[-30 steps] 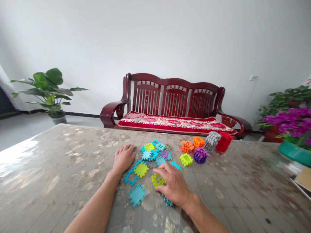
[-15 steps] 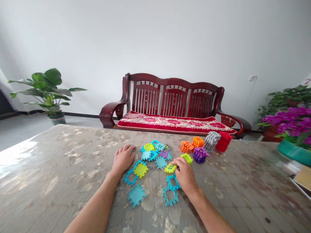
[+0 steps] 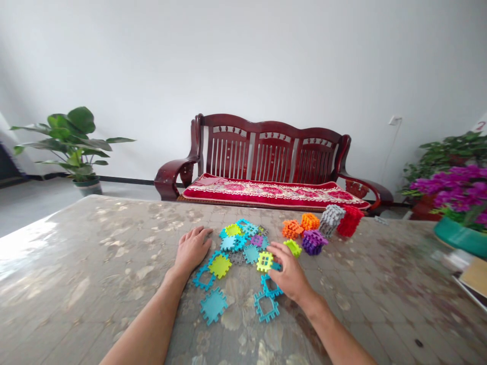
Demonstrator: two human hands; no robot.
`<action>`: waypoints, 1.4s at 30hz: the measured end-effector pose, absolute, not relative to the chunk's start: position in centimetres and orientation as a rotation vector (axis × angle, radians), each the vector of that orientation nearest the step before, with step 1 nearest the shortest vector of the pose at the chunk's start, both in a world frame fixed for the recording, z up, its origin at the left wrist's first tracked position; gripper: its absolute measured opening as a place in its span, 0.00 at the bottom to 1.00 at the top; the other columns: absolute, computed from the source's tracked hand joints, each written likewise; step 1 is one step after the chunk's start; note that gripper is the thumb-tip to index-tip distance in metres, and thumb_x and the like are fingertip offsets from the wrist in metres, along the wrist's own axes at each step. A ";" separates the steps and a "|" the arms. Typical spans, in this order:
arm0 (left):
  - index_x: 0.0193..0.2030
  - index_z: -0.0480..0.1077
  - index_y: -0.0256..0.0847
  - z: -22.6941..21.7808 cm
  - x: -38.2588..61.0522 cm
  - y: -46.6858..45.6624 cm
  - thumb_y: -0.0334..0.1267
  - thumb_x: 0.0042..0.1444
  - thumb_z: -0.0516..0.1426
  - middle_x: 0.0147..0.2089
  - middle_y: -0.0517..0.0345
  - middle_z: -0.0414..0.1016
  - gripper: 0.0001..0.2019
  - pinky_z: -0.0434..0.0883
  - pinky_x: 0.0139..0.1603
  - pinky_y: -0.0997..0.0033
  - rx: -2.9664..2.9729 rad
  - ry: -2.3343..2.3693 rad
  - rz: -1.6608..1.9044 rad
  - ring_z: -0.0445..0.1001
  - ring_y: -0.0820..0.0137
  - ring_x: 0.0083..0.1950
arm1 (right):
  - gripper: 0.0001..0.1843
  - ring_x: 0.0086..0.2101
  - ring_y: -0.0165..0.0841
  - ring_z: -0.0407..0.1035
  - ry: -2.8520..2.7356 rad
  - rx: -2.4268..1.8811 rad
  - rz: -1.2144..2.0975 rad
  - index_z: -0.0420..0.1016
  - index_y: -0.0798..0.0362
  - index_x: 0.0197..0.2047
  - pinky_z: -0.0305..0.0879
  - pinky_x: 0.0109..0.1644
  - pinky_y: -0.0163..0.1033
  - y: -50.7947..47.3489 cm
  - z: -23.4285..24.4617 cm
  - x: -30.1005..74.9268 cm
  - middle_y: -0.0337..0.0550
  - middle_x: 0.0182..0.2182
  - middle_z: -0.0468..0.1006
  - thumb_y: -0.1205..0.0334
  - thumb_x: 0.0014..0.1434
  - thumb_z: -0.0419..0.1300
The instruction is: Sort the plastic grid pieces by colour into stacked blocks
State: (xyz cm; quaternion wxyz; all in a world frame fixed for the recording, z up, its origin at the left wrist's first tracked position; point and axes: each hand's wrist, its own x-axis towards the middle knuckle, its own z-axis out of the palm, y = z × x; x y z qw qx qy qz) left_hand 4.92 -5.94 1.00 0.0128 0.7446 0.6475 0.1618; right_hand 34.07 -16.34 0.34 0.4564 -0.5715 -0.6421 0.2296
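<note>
My left hand [image 3: 193,247] lies flat on the table, fingers stretched out, just left of a loose heap of notched plastic building tiles. My right hand [image 3: 287,268] pinches a lime green tile [image 3: 265,262] with a four-pane window pattern; its right edge is hidden by the fingers. Beneath that hand lies a blue frame tile [image 3: 271,286], overlapping another blue frame [image 3: 267,307]. A solid lime tile [image 3: 220,266] partly covers a blue frame on the left. Nearer me rests a teal square tile [image 3: 213,305]. A purple tile [image 3: 257,240] sits among the heap.
Stacks of orange tiles [image 3: 292,229], purple tiles [image 3: 314,242], grey tiles [image 3: 332,221] and red tiles [image 3: 350,221] stand at the back right. Another lime tile [image 3: 292,248] lies beside them. A wooden bench [image 3: 272,152] is behind the table [image 3: 95,284]; a teal flowerpot [image 3: 460,238] stands far right.
The window tile in my right hand has turned, so its patterned face now shows more fully. The right hand has shifted slightly; my left hand stays put.
</note>
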 end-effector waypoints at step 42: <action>0.59 0.70 0.51 0.8 4.8 -5.7 0.42 0.62 0.47 0.65 0.53 0.68 0.21 0.59 0.64 0.55 2.317 2.012 0.512 0.65 0.60 0.65 | 0.28 0.43 0.41 0.68 -1.403 -1.581 -0.144 0.67 0.54 0.58 0.66 0.50 0.48 -15.8 0.3 39.5 0.48 0.41 0.73 0.59 0.54 0.58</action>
